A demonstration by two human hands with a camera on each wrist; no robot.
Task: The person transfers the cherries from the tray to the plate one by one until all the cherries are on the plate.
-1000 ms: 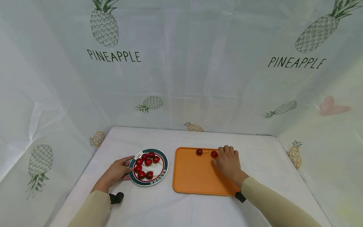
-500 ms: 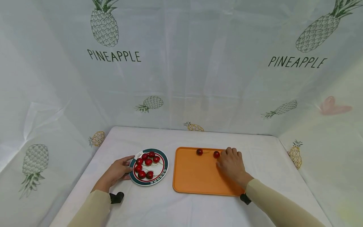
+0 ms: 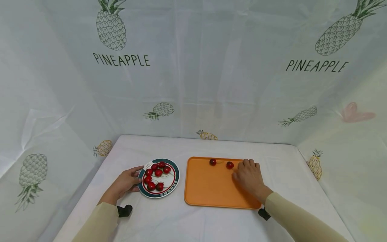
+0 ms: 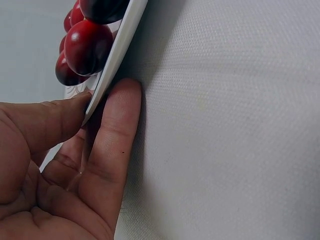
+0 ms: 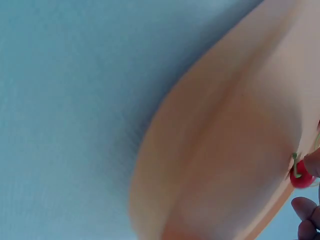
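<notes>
My left hand (image 3: 124,183) pinches the left rim of a round plate (image 3: 176,173) with a dark green border. In the left wrist view the thumb lies on the rim and the fingers are beneath it. Several red cherries (image 3: 158,172) lie on the plate. An orange tray (image 3: 208,188) stands to its right, with one cherry (image 3: 213,162) and another cherry (image 3: 230,165) near its far edge. My right hand (image 3: 249,176) is over the tray's right part, fingers bent down. In the right wrist view its thumb overlaps a cherry (image 5: 300,179) with a green stem; the visible fingertips appear apart from it.
A white cloth (image 3: 193,228) covers the table. A white curtain (image 3: 211,84) printed with pineapples hangs behind it and at both sides. The plate and tray stand a small gap apart.
My right hand has shifted right and slightly nearer over the tray. The cherry beside it has shifted slightly right, then a little back left. The left hand and plate have stayed put.
</notes>
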